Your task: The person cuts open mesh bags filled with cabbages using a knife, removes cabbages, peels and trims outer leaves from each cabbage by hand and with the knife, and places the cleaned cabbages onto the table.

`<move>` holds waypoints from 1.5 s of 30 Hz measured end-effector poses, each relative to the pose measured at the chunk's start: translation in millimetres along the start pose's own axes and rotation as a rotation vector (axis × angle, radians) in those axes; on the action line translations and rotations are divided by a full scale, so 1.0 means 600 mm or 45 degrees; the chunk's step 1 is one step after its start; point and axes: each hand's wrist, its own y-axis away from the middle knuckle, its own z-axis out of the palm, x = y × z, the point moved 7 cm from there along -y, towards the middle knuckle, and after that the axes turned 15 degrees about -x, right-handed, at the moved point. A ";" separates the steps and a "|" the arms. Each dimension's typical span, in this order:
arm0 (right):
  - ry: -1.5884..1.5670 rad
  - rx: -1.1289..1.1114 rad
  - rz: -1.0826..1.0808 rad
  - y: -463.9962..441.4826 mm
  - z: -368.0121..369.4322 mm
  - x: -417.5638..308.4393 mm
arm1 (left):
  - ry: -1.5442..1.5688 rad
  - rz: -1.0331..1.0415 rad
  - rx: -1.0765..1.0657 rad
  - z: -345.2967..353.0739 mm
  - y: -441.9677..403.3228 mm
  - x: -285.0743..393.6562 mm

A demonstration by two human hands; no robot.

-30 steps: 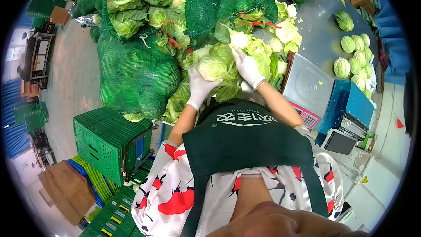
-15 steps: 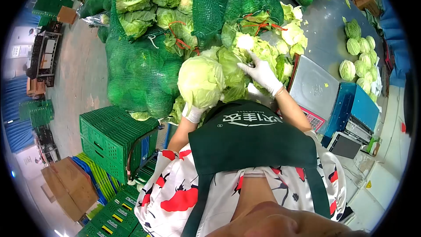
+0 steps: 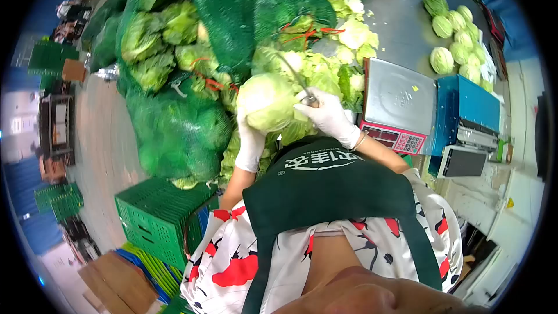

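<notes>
My left hand (image 3: 251,142), in a white glove, grips a pale green cabbage (image 3: 265,102) from below and its left side. A knife with a thin, curved dark blade (image 3: 313,102) is in my gloved right hand (image 3: 331,119), fingers closed round its handle. The blade points up and away, close to the cabbage's right side; whether it touches cannot be made out. Loose cabbage leaves (image 3: 325,81) lie behind and beside both hands. Past them, green mesh sacks (image 3: 293,0) bulge with cabbages, tied with red string.
To the right is a scale (image 3: 401,96) with a metal pan and red keypad, beside a blue machine (image 3: 468,107). Several trimmed cabbages (image 3: 459,40) are grouped at the far right of the grey table (image 3: 398,29). Stacked green crates (image 3: 154,215) stand at left, near a full mesh sack (image 3: 174,134).
My right hand, empty before near the loose leaves, now holds the knife and has come down and left toward the cabbage. The view has shifted, moving the scale fully into sight.
</notes>
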 end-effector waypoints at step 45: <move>-0.111 1.215 0.472 0.250 -1.048 0.313 | -0.879 -0.492 -0.090 0.177 -0.097 -0.102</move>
